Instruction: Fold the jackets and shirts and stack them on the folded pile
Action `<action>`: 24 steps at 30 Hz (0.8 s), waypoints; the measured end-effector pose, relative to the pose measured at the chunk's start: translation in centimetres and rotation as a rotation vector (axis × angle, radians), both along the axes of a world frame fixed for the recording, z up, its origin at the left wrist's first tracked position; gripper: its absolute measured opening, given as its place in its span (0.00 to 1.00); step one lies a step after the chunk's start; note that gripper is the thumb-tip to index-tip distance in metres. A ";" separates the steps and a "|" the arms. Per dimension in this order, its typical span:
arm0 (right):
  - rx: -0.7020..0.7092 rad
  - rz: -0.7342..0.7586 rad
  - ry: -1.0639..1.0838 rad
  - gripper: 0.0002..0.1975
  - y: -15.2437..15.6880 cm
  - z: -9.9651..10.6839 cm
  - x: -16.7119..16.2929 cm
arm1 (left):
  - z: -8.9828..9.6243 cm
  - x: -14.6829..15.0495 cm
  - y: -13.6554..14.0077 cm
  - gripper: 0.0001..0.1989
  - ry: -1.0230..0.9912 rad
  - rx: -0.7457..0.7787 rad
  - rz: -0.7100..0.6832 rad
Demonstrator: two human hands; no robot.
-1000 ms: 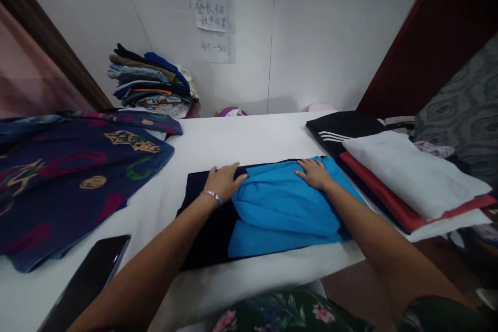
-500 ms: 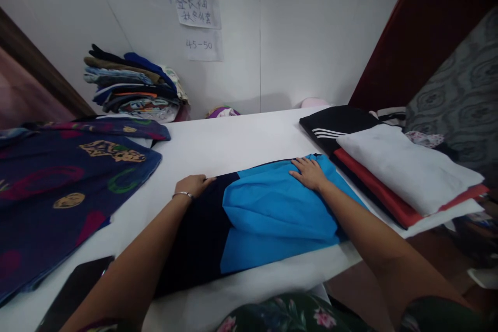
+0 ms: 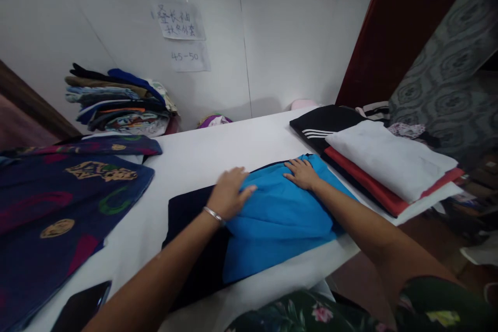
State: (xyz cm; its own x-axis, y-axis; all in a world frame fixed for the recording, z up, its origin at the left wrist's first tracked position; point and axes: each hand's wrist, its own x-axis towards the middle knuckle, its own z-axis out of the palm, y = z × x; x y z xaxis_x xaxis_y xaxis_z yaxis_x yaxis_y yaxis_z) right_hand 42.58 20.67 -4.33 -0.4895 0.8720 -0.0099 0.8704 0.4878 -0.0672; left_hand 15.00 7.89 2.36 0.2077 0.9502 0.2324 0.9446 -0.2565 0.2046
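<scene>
A folded garment (image 3: 272, 218), bright blue on the right and dark navy on the left, lies in front of me on the white table (image 3: 218, 150). My left hand (image 3: 229, 194), with a silver bangle at the wrist, is over the seam where the two colours meet. Its fingers are apart and somewhat blurred, and I see nothing in them. Flat on the blue cloth near the far right corner rests my right hand (image 3: 301, 173), fingers spread. The blue part shows loose wrinkles between the hands.
A patterned dark blue garment (image 3: 78, 207) spreads over the table's left side, with a black phone (image 3: 81, 306) in front. Folded clothes (image 3: 120, 101) are piled at the back left. On the right lie white, red and black clothes (image 3: 381, 161). Paper signs (image 3: 181, 21) hang on the wall.
My left hand has let go of the navy end and moved right onto the middle of the garment. The right hand stays on the blue cloth. The view has shifted slightly.
</scene>
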 end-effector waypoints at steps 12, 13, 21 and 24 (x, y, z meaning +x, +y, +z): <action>-0.069 -0.156 0.086 0.36 3.0 0.9 4.8 | -7.3 1.8 -1.6 0.34 0.180 -0.113 -0.168; -0.066 -0.170 0.082 0.34 3.0 0.3 4.9 | -7.3 1.9 -1.6 0.34 0.181 -0.111 -0.171; -0.115 -0.169 0.338 0.30 3.1 -0.3 5.0 | -7.1 2.3 -1.6 0.32 0.198 -0.115 -0.157; -0.174 -0.177 0.445 0.31 2.7 1.7 6.7 | -7.0 2.3 -1.5 0.32 0.208 -0.127 -0.148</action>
